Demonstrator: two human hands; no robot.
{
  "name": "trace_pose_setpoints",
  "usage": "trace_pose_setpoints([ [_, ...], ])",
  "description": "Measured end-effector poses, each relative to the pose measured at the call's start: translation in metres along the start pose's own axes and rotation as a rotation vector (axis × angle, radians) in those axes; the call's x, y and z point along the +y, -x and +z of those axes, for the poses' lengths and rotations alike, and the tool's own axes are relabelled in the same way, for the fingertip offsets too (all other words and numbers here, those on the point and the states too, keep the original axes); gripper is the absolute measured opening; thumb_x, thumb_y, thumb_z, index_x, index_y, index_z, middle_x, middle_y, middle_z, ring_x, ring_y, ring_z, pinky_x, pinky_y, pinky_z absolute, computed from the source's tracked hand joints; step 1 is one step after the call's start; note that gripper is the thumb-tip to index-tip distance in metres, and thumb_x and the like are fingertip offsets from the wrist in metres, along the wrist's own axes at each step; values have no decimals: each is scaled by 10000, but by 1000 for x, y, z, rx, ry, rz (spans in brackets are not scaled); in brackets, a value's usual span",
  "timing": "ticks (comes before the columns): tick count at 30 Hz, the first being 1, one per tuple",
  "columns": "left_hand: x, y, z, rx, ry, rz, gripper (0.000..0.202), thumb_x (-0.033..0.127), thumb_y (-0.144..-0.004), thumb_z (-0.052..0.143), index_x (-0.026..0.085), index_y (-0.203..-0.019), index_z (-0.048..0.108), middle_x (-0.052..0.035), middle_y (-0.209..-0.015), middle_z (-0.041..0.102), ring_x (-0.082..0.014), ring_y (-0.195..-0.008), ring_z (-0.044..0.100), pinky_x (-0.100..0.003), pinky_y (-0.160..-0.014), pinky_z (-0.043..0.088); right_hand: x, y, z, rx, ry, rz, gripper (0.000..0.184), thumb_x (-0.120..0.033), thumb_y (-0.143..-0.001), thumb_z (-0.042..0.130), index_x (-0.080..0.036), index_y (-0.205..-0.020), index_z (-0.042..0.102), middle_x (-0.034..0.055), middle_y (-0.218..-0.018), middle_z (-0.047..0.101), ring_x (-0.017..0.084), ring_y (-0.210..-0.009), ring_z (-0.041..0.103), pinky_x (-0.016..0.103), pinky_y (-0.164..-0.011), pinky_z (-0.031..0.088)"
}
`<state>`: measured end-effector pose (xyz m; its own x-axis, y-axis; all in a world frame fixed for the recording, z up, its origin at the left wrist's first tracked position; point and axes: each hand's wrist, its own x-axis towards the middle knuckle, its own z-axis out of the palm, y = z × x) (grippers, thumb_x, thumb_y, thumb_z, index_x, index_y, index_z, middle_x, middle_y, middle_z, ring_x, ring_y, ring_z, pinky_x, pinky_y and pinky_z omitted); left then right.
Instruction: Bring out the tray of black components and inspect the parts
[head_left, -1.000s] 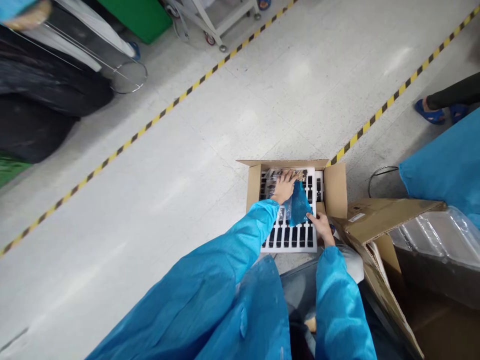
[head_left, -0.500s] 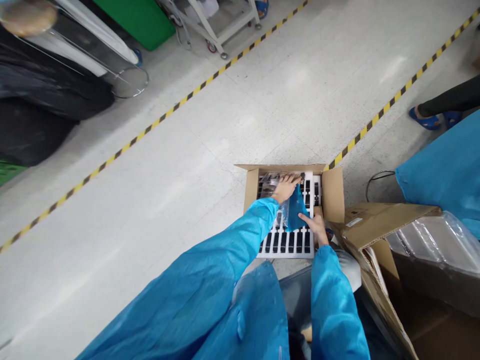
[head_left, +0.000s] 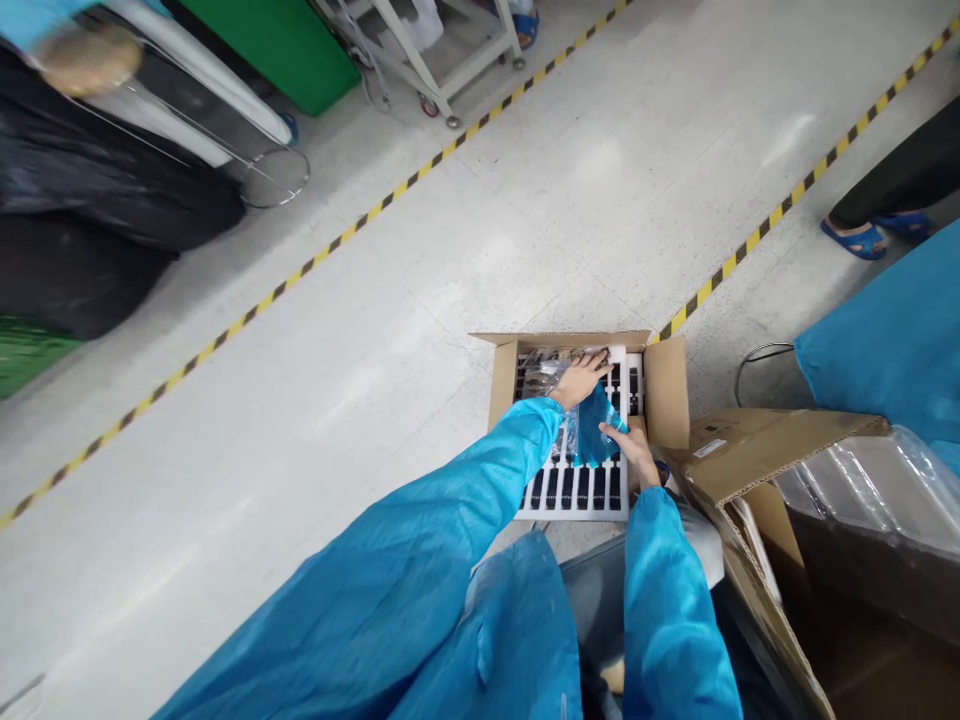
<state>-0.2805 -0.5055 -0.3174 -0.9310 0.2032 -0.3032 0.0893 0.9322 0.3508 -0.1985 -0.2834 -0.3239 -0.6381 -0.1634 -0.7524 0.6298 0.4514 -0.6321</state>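
A white foam tray with rows of slots holding small black parts lies in an open cardboard box on the floor. My left hand lies flat across a clear plastic bag at the tray's far end. A blue plastic bag hangs crumpled over the tray's middle, joined to the clear plastic or lying against it. My right hand has its fingertips on the blue bag's edge. Both blue-sleeved forearms hide the tray's near left part.
A cut carton with clear plastic lining stands at right, beside blue cloth. A co-worker's foot in a blue slipper stands beyond a yellow-black floor tape. Black bags and a metal cart are far left.
My left hand has slid slightly right over the clear plastic. My right fingers have moved up onto the blue bag's edge. The whole view has shifted a little.
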Motion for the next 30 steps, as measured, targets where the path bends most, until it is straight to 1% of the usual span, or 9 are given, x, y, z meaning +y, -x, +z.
trace_pose_setpoints([
  [4,-13,2,-7,7,-19,-41,488,116,-1029,512,217,-1478,677,-119,-1692,513,-333,-1469,514,-523,-1247,385,-6,0,9,-25,-82,-2,245,-353,-1043,851,-134,-1053,742,39,-993,759,220,-911,759,398,-899,658],
  [7,-21,8,-10,17,-15,-71,490,137,-1038,477,249,-1461,697,-105,-1684,530,-336,-1473,502,-531,-1257,362,-5,5,10,-17,-142,-5,203,-288,-1024,869,-130,-1053,745,42,-1011,767,212,-912,762,380,-883,661],
  [10,-22,14,-10,33,11,-69,534,124,-1024,456,275,-1476,697,-73,-1708,509,-333,-1476,495,-523,-1263,353,0,14,1,13,-178,-9,201,-270,-997,892,-132,-1043,754,39,-998,775,213,-895,765,373,-870,660],
  [13,-19,16,-7,58,45,-68,532,141,-1040,449,270,-1505,675,-65,-1722,489,-315,-1487,489,-485,-1273,351,7,28,-14,27,-220,-22,216,-258,-999,884,-134,-1117,753,47,-1039,781,222,-932,770,388,-896,662],
  [16,-17,15,-3,89,68,-106,477,204,-1094,452,214,-1537,629,-121,-1709,489,-314,-1487,497,-498,-1295,330,18,45,-29,41,-254,-28,228,-278,-993,887,-134,-1107,752,55,-1041,783,232,-953,772,404,-920,657],
  [18,-20,15,0,101,77,-141,424,279,-1113,524,182,-1514,625,-154,-1679,501,-331,-1479,507,-549,-1295,332,25,56,-37,50,-280,-41,258,-315,-971,906,-138,-1087,759,57,-1037,788,239,-962,773,410,-935,649],
  [21,-28,17,1,102,98,-178,416,379,-1083,665,180,-1448,654,-157,-1616,544,-351,-1470,521,-611,-1272,373,35,69,-44,52,-333,-63,335,-369,-937,931,-142,-1113,759,62,-1038,790,245,-962,772,421,-945,643],
  [26,-42,26,-10,138,183,-169,375,388,-1070,703,194,-1389,684,-142,-1530,608,-336,-1417,571,-609,-1233,444,49,83,-51,77,-403,-78,421,-377,-862,974,-142,-1127,746,67,-1035,783,246,-924,762,423,-913,645],
  [30,-31,55,-19,248,289,-167,388,356,-1102,644,192,-1453,635,-136,-1537,594,-322,-1393,586,-594,-1215,472,57,89,-62,100,-450,-103,528,-424,-784,1009,-150,-1154,749,86,-1064,785,256,-932,757,416,-892,646],
])
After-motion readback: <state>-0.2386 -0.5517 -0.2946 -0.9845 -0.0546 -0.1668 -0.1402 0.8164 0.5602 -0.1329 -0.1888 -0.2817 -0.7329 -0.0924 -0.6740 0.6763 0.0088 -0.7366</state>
